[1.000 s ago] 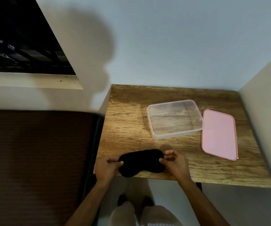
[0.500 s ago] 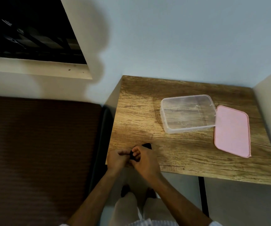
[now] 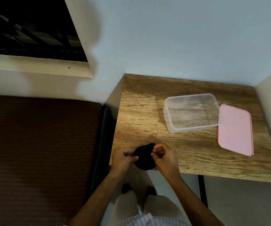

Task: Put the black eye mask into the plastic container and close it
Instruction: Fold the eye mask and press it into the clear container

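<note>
Fingers (image 3: 132, 158) of the left hand (image 3: 123, 159) and the right hand (image 3: 164, 156) are pinched onto opposite sides of the black eye mask (image 3: 144, 156), bunched up small at the near edge of the wooden table (image 3: 141, 115). Farther back sits the clear plastic container (image 3: 191, 112), open and empty. The pink lid (image 3: 234, 129) lies flat just to its right, pretty much touching it.
</note>
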